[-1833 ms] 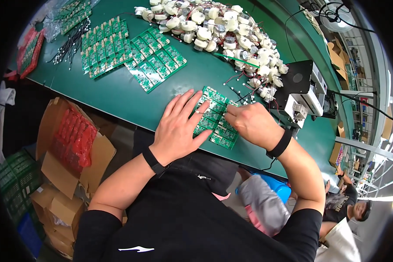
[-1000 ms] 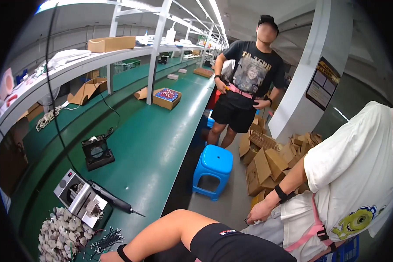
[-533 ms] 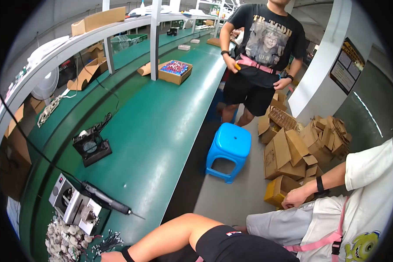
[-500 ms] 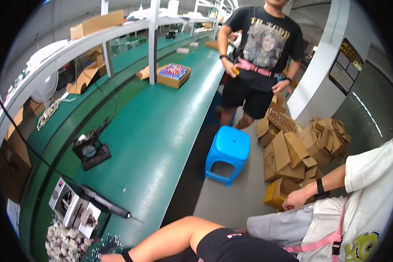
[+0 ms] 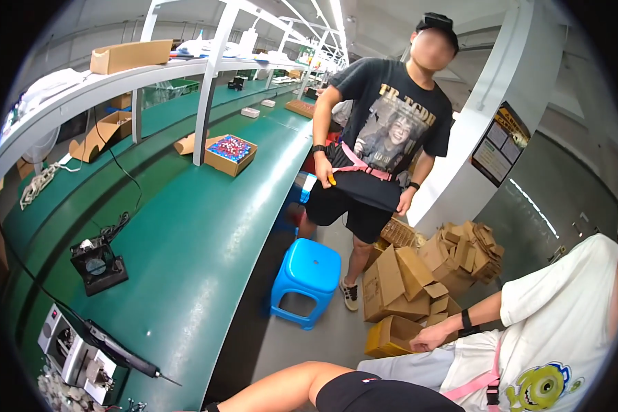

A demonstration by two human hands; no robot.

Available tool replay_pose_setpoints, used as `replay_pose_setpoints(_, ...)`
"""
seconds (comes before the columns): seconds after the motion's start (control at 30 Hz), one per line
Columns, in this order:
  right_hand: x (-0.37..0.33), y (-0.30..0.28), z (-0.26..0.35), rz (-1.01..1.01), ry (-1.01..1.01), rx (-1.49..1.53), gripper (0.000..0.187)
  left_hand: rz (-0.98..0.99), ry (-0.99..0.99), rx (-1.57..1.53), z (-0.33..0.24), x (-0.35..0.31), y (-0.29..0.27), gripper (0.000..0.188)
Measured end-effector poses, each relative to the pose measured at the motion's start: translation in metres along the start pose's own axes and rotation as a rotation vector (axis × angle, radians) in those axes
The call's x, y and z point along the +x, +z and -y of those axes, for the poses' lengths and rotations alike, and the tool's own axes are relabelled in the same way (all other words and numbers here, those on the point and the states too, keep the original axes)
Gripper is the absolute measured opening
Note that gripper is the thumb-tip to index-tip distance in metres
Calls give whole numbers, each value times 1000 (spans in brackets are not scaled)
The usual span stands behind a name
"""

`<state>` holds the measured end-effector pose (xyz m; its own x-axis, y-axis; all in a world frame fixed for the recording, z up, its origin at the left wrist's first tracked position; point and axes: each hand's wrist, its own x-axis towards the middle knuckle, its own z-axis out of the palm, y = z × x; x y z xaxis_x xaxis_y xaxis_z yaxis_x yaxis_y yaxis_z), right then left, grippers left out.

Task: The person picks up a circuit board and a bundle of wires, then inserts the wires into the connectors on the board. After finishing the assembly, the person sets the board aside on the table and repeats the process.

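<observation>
My right forearm (image 5: 268, 395), below a black short sleeve, reches along the lower edge toward the green workbench (image 5: 185, 247). Its hand lies beyond the picture's edge; only part of a dark wristband shows. My left hand is out of sight. Closest to the right arm on the bench is a black electric screwdriver (image 5: 120, 349) with a long thin bit, lying against a white-and-grey boxy machine (image 5: 69, 350) with a red switch. Pale greyish small parts (image 5: 55, 393) are heaped beside the machine. Farther along sits a black square device (image 5: 99, 264) with a round middle and a cable.
A blue plastic stool (image 5: 305, 278) stands beside the bench. Beyond it stands a person (image 5: 391, 130) in a black shirt; another in white (image 5: 556, 329) is close on the right. Cardboard boxes (image 5: 405, 281) are piled there. A carton (image 5: 232, 156) of red and blue pieces rests on the bench.
The view has tilted up and turned, so the bench and stool sit lower and farther left. My right hand has slipped out below the edge. The standing person's head now shows.
</observation>
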<state>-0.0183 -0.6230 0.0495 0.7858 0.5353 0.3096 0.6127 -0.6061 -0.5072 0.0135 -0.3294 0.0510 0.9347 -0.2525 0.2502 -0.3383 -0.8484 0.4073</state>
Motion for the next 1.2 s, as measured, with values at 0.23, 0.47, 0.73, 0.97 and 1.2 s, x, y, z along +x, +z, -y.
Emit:
replay_pose_setpoints(0.23,-21,30,-28,-16,62,-3,24,127,40,70,0,2,-9,21)
replay_pose_setpoints(0.47,-36,-22,-22,-156,393,93,44,-26,8,53,-10,7,10,23)
replay_pose_setpoints(0.73,-83,-175,59,-1307,166,-392,16,20,160,-6,-2,4,-12,22)
replay_pose_setpoints(0.97,-87,-99,86,-1176,659,-362,17,106,292,-65,15,6,-21,27)
replay_pose_setpoints(1.2,-57,-130,163,-1193,429,-724,17,-39,325,-194,36,-19,-3,43)
